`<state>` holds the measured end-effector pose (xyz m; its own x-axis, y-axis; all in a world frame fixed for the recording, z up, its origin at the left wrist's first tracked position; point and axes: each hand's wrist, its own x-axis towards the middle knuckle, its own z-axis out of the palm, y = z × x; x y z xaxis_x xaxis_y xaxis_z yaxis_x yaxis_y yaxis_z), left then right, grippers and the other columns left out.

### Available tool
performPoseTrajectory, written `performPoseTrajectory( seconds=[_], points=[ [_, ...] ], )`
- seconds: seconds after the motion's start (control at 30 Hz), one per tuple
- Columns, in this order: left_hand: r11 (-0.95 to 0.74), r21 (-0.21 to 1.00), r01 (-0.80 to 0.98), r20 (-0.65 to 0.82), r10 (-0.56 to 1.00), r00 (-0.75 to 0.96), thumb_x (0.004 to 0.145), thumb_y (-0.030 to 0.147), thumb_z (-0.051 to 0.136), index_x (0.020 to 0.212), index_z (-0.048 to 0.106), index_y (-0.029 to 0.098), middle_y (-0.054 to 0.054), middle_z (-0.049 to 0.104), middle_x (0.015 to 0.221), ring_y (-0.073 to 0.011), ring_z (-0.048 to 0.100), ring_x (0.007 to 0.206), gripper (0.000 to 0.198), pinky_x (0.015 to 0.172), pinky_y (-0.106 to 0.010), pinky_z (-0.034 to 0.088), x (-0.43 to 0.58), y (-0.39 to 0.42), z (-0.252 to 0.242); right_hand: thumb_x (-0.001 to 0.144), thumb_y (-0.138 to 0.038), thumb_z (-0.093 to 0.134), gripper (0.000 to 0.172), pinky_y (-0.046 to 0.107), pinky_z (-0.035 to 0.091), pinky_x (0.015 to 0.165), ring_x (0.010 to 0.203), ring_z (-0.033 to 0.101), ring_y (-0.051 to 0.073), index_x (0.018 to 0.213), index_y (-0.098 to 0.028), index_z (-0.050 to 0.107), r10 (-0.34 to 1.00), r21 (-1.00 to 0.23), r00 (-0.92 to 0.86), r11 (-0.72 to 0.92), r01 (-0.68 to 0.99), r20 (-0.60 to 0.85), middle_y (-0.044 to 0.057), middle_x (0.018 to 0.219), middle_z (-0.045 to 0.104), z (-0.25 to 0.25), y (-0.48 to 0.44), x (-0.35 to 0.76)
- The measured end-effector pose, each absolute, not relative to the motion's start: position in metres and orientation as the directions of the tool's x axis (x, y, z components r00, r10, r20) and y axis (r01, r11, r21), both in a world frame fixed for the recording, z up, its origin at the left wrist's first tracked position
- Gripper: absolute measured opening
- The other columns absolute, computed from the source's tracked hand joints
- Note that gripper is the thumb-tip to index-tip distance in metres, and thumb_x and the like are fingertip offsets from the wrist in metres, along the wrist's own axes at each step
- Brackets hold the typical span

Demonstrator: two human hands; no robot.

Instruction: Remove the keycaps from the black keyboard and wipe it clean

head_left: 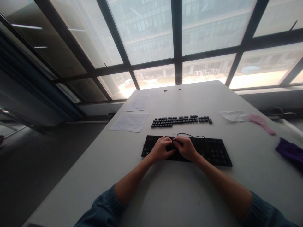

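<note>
A black keyboard (pixel 214 149) lies on the white table, and many of its keys look bare along the upper left part. Over its middle my two hands meet at the fingertips. Between them thin wire prongs of a keycap puller (pixel 174 135) stick up. My left hand (pixel 161 148) has its fingers bent and pinched at the puller, with the thumb lower down. My right hand (pixel 186 149) pinches the same puller with thumb and forefinger. Any keycap in the fingertips is hidden. Behind the keyboard, loose black keycaps (pixel 181 120) stand in rows.
A black cable (pixel 186 134) curls behind the keyboard. Printed papers (pixel 130 122) lie at the left table edge. To the right are a crumpled white tissue or bag (pixel 234 116), a pink handheld item (pixel 260 122) and purple cloth (pixel 290 153). Windows rise beyond the table (pixel 184 195).
</note>
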<state>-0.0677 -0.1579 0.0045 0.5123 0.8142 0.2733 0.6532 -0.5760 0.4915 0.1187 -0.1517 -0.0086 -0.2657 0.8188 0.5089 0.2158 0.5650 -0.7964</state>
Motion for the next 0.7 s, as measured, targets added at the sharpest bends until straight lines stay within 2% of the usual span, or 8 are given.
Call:
performPoseTrajectory(
  seconds=[0.07, 0.17, 0.33, 0.57, 0.7],
  points=[
    [-0.569, 0.499, 0.654, 0.286, 0.82, 0.495, 0.078, 0.034, 0.077, 0.087, 0.072, 0.023, -0.005, 0.067, 0.093, -0.0231, 0.059, 0.093, 0.015, 0.085, -0.036, 0.047, -0.068, -0.156, 0.0, 0.089, -0.023, 0.056, 0.017, 0.032, 0.048, 0.07, 0.071, 0.062, 0.02, 0.081, -0.019, 0.07, 0.821, -0.798, -0.271, 0.561, 0.218, 0.503, 0.005, 0.077, 0.069, -0.008, -0.151, 0.119],
    [-0.565, 0.52, 0.641, 0.298, 0.823, 0.483, 0.08, 0.033, 0.077, 0.084, 0.074, 0.023, -0.005, 0.066, 0.094, -0.0219, 0.06, 0.093, 0.012, 0.086, -0.036, 0.047, -0.069, -0.152, -0.006, 0.089, -0.024, 0.057, 0.018, 0.031, 0.046, 0.069, 0.07, 0.061, 0.019, 0.077, -0.019, 0.069, 0.821, -0.801, -0.275, 0.559, 0.213, 0.5, 0.004, 0.075, 0.068, -0.009, -0.151, 0.12],
    [-0.538, 0.595, 0.597, 0.332, 0.841, 0.427, 0.088, 0.026, 0.069, 0.095, 0.072, 0.023, -0.005, 0.067, 0.1, -0.0197, 0.06, 0.098, 0.009, 0.091, -0.034, 0.048, -0.068, -0.152, -0.009, 0.089, -0.027, 0.056, 0.019, 0.028, 0.043, 0.062, 0.061, 0.056, 0.017, 0.074, -0.019, 0.066, 0.875, -0.851, -0.12, 0.484, 0.203, 0.469, 0.002, 0.065, 0.061, -0.009, -0.148, 0.121],
    [-0.546, 0.597, 0.588, 0.379, 0.838, 0.393, 0.087, 0.024, 0.069, 0.098, 0.069, 0.022, -0.006, 0.069, 0.099, -0.0224, 0.061, 0.099, 0.011, 0.091, -0.038, 0.049, -0.069, -0.153, -0.011, 0.09, -0.029, 0.055, 0.021, 0.03, 0.045, 0.068, 0.067, 0.058, 0.019, 0.074, -0.02, 0.065, 0.847, -0.807, -0.178, 0.531, 0.257, 0.501, 0.004, 0.071, 0.065, -0.009, -0.148, 0.117],
    [-0.522, 0.621, 0.584, 0.386, 0.853, 0.352, 0.085, 0.027, 0.072, 0.108, 0.064, 0.023, -0.005, 0.068, 0.1, -0.0215, 0.062, 0.096, 0.025, 0.088, -0.037, 0.051, -0.07, -0.155, -0.012, 0.091, -0.032, 0.055, 0.024, 0.029, 0.043, 0.063, 0.062, 0.056, 0.018, 0.072, -0.02, 0.062, 0.876, -0.823, -0.112, 0.48, 0.305, 0.469, 0.003, 0.065, 0.063, -0.012, -0.147, 0.116]
  ],
)
